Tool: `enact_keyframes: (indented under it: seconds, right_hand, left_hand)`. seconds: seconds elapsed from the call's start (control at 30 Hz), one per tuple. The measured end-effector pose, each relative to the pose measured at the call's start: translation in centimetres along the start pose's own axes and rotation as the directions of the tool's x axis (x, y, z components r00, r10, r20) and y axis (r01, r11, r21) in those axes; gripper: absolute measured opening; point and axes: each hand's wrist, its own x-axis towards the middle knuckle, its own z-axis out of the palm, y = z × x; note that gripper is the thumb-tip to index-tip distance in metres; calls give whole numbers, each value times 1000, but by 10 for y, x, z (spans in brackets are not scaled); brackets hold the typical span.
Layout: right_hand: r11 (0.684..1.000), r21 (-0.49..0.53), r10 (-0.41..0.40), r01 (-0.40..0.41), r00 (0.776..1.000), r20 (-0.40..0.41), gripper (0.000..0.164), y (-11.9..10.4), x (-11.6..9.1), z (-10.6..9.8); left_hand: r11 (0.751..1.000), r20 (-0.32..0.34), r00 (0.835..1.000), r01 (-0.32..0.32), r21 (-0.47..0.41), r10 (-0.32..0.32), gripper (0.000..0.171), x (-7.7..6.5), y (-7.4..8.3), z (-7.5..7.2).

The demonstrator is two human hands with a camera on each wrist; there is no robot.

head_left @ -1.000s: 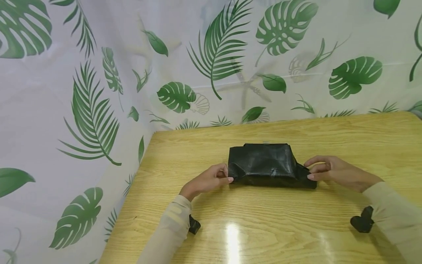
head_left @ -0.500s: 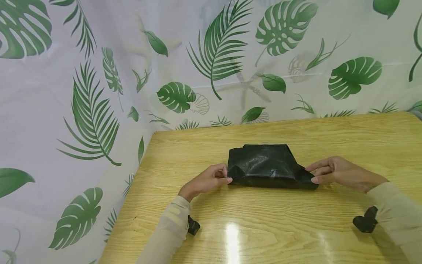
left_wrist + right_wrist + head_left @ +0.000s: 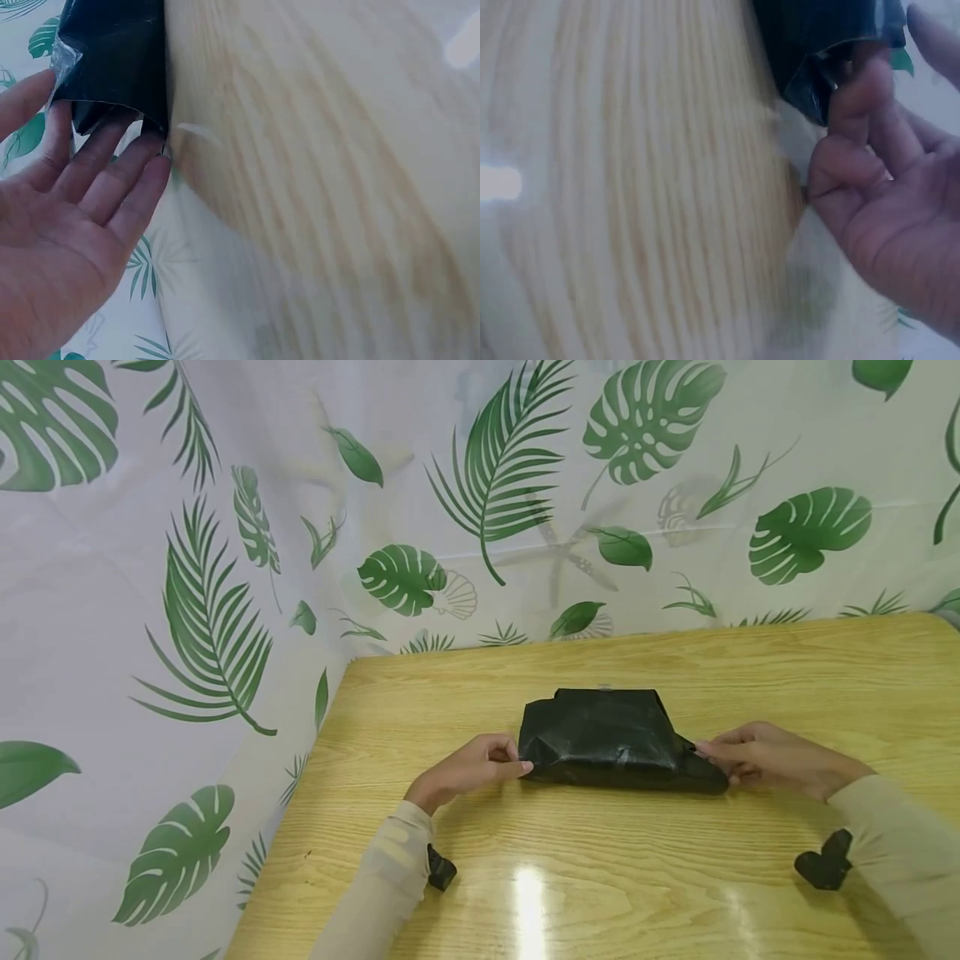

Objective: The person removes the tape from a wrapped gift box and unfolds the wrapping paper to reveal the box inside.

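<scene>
A glossy black plastic wrapping (image 3: 611, 731), folded around a boxy shape, lies across the table, with a loose flap at each end. My left hand (image 3: 476, 767) pinches its left flap, thumb on top. In the left wrist view the fingers (image 3: 112, 161) reach under the open edge of the black plastic (image 3: 112, 52). At the opposite end, my right hand (image 3: 780, 760) holds the right flap, thumb on the upper side and fingers lower down. The right wrist view shows curled fingers (image 3: 847, 169) at the open, creased end of the plastic (image 3: 832, 37). What is inside is hidden.
The wood-grain table (image 3: 615, 860) spreads beneath both forearms. A white curtain with green leaves (image 3: 525, 510) hangs along its back and left edges. Black wrist devices (image 3: 441, 868) show beneath each sleeve.
My right hand has shifted its grip on the right flap, thumb now higher, and the flap end looks more rounded. The left hand stays nearly still, and the wrapping's top has slumped slightly.
</scene>
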Motion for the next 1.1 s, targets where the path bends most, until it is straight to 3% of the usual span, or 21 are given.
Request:
enact_keyframes:
  seconds: [0.2,0.47,0.87,0.93,1.07,1.1]
  right_hand:
    - [998,66,22,-24,999,28,22,3,0,2]
    - [977,202,-89,66,990,107,19,6,-2,0]
    - [967,206,-188,148,964,189,15,9,-11,-6]
    - [972,187,-173,140,969,174,10,9,-12,-7]
    - [991,111,-90,80,993,83,63,7,-16,-5]
    - [993,90,-87,81,994,62,69,7,-17,-4]
  left_hand:
    - [1000,-31,999,12,-15,-13,29,5,3,3]
    - [999,-31,998,-46,-28,45,30,4,4,3]
    - [996,8,997,-75,-53,76,27,-1,3,2]
    - [995,5,997,-82,-59,82,27,-1,2,1]
    - [996,-32,997,-75,-56,73,24,-1,0,0]
    - [996,-51,997,-63,-61,60,22,-1,0,0]
